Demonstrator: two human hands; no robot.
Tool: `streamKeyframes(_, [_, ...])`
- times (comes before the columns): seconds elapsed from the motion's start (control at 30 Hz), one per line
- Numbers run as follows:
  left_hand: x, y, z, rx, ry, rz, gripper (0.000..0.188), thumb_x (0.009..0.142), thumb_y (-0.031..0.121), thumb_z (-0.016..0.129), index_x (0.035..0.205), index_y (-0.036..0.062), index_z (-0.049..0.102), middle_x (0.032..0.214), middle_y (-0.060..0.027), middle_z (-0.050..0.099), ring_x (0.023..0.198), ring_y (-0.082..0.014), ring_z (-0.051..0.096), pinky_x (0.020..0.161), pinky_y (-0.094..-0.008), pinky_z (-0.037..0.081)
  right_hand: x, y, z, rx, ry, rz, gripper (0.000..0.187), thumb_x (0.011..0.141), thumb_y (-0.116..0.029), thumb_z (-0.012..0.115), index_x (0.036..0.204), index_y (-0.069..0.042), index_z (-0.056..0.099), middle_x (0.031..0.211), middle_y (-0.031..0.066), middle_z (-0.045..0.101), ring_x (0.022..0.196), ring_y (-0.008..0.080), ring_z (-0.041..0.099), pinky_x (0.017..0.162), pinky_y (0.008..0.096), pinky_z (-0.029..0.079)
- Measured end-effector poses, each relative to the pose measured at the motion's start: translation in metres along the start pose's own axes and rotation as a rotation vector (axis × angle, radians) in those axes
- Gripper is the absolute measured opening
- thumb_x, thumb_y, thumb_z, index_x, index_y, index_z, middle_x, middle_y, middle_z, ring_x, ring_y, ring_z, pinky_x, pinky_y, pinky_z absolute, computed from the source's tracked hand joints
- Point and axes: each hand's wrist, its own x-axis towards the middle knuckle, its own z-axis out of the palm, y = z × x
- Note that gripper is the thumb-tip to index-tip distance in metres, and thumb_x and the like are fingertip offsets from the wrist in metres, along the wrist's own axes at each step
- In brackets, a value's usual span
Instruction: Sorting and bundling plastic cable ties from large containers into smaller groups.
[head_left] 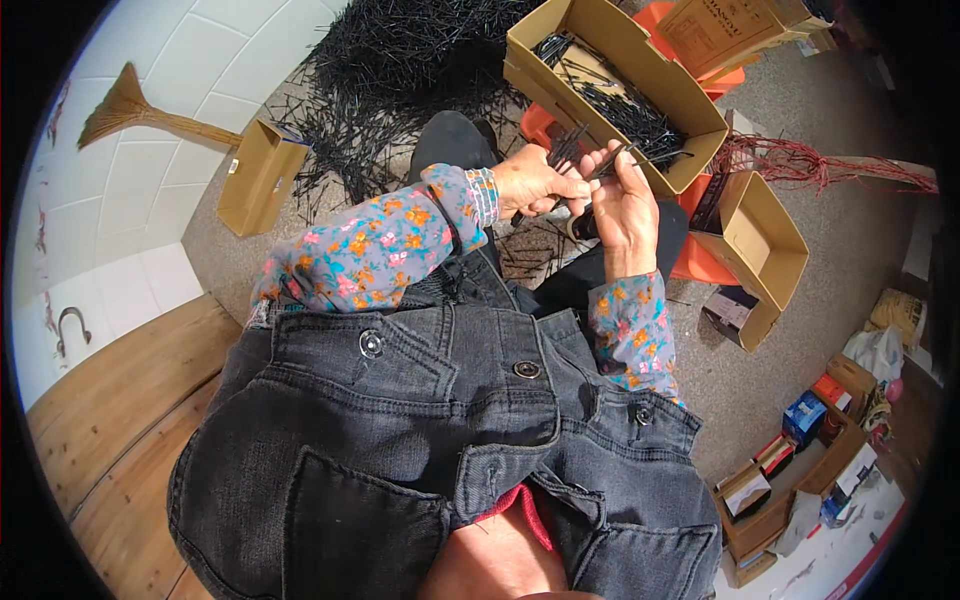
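Note:
My left hand point(535, 182) is closed round a small bundle of thin black strips point(568, 150) that fan out above its fingers. Beside it, my right hand point(627, 210) has its palm turned up and its fingers bent in, pinching the ends of dark strips near the left thumb. Both hands meet above my knees, just short of a long cardboard box point(548, 82). Inside that box lie many more black strips point(635, 118). The fingers partly hide the strips they hold.
A big tangled heap of black strips point(400, 60) spreads over the floor ahead. Left stand a small cardboard box point(245, 190) and a straw broom point(120, 108). Right are red wires point(800, 165), an orange stool point(697, 258) and another cardboard box point(785, 255).

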Motion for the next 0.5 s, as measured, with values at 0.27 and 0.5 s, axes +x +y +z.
streamKeyframes(0.27, [-0.004, 0.004, -0.004, -0.203, -0.08, 0.027, 0.021, 0.083, 0.018, 0.065, 0.095, 0.0004, 0.062, 0.073, -0.0055, 0.06, 0.041, -0.0021, 0.035, 0.033, -0.0172, 0.023, -0.002, -0.007, -0.017, -0.177, -0.002, 0.068, 0.028, 0.094, -0.025, 0.046, 0.102, 0.0, 0.056, 0.083, 0.0071, 0.056, 0.076, 0.0178, 0.053, 0.066, 0.0316, 0.044])
streamKeyframes(0.5, [0.0, -0.001, -0.011, -0.326, -0.079, -0.032, 0.02, 0.084, 0.016, 0.064, 0.095, 0.0014, 0.06, 0.078, -0.0074, 0.062, 0.042, -0.0023, 0.033, 0.033, -0.0166, 0.024, -0.013, -0.02, -0.01, -0.338, -0.112, 0.016, 0.025, 0.094, -0.024, 0.047, 0.097, -0.001, 0.057, 0.068, 0.001, 0.051, 0.056, 0.0095, 0.045, 0.049, 0.0231, 0.037])
